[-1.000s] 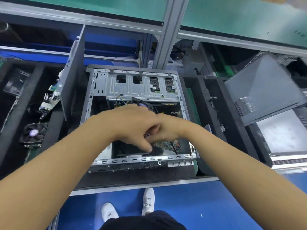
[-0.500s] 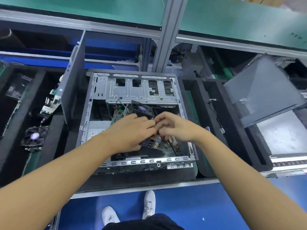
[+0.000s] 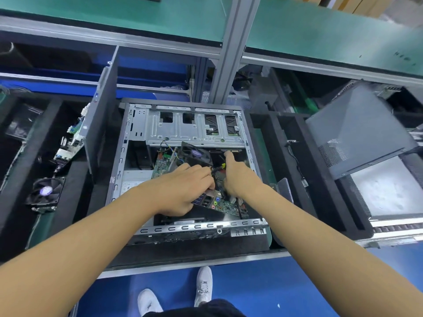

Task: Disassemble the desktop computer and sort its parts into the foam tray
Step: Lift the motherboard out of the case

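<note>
Head-worn camera looks steeply down, close over the open computer case (image 3: pixel 187 170).

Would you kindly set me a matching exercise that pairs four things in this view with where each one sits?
Things:
1. loose fan
2. mesh side panel
3. motherboard
4. white shoes

Places:
A. on the blue floor
B. inside the open case
C. in a left compartment of the foam tray
D. propped at a tilt on the far right

Pairs: 1-C; 2-D; 3-B; 4-A
</note>
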